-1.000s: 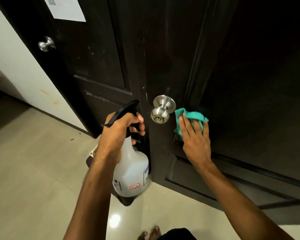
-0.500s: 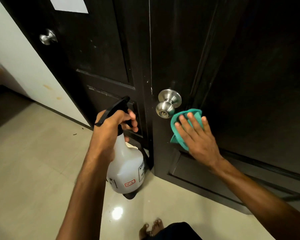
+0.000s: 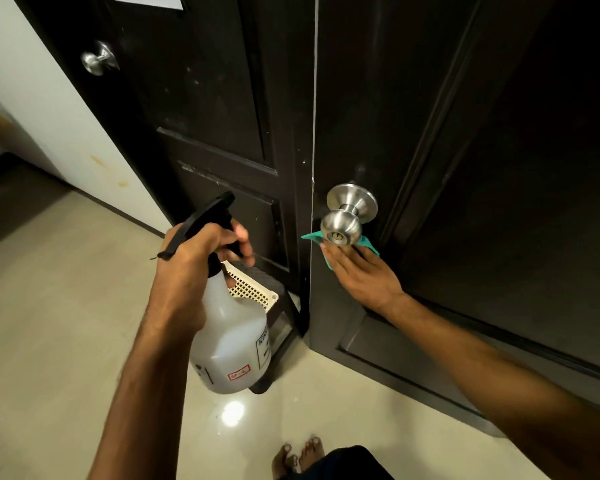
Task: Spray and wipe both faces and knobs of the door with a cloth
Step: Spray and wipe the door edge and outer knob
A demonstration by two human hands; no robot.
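Note:
The dark brown door (image 3: 482, 140) fills the right half of the head view, its edge running down the middle. A steel knob (image 3: 343, 221) sticks out near that edge. My right hand (image 3: 361, 275) presses a teal cloth (image 3: 369, 244) flat against the door face just under the knob; the knob hides part of the cloth. My left hand (image 3: 191, 261) grips the black trigger head of a translucent white spray bottle (image 3: 229, 337), held upright left of the door edge.
A second dark door (image 3: 201, 98) with its own steel knob (image 3: 99, 58) stands behind at the left, beside a white wall (image 3: 49, 116). A cream mesh basket (image 3: 250, 285) on a dark stand sits on the floor behind the bottle. My bare foot (image 3: 298, 455) shows on glossy tiles.
My right hand has slid the cloth left across the door, from the right of the knob to directly beneath it. The view has moved closer and the bottle has stayed in my left hand.

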